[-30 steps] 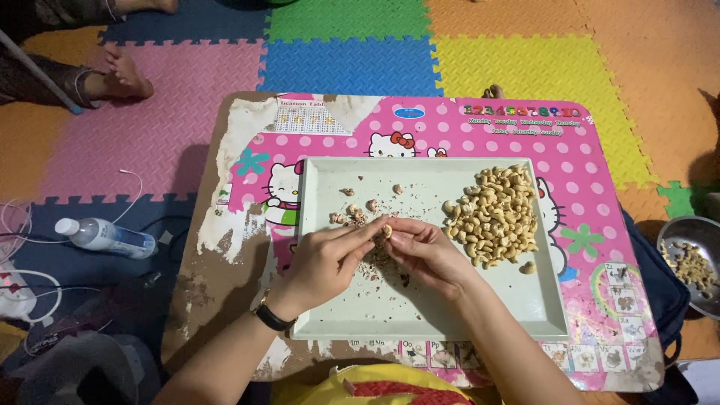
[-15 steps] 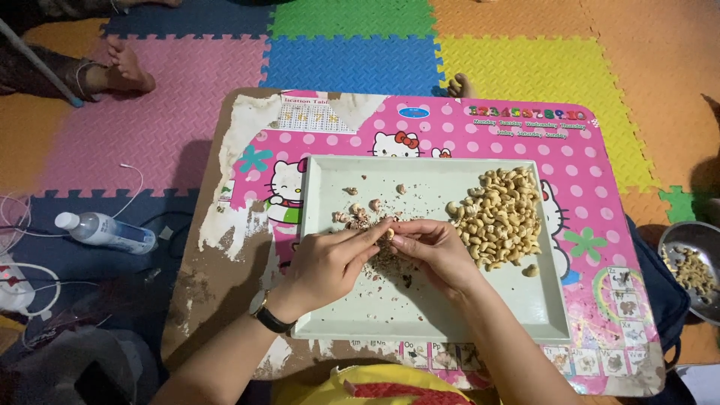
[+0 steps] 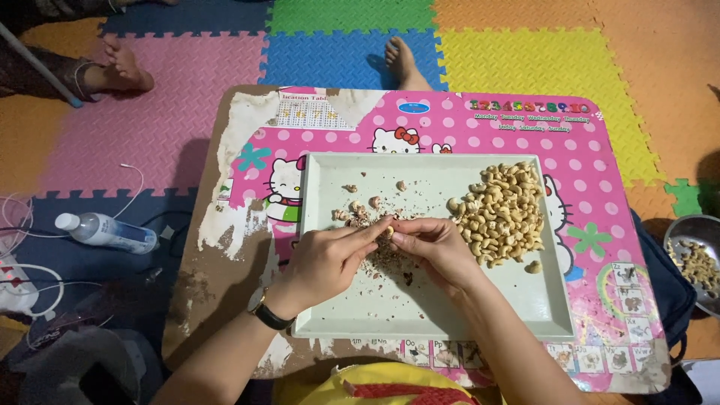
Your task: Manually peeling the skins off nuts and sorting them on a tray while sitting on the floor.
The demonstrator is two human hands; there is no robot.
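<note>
Both hands meet over the middle of a pale green tray [image 3: 330, 315] on a low pink table [image 3: 600, 195] — the left hand [image 3: 326, 259] and right hand [image 3: 435, 247] each pinched narrow, fingertips closed together on a single cashew nut [image 3: 388, 231] held just above the tray floor. By the look of it, the work in hand is skinning: the nut is being rubbed or picked between thumb and forefinger, with brown flakes of skin [image 3: 382, 262] scattered directly beneath. A few more unpeeled nuts [image 3: 360, 206] lie just beyond the fingers; a heap of pale cleaned cashews [image 3: 502, 210] fills the tray's right side, near the right hand. The next move would seem to call for a fine grip and a short carry to the right, clear of the heap's near edge.

Room is easy inside the tray — its near half is open, its raised rim well apart from the fingers. The table's peeling left edge and front edge lie close to the forearms. On the foam floor mats sit a water bottle [image 3: 105, 232] to the left and a metal bowl of nuts [image 3: 694, 259] at far right; another person's foot [image 3: 401, 60] rests beyond the table's far edge
</note>
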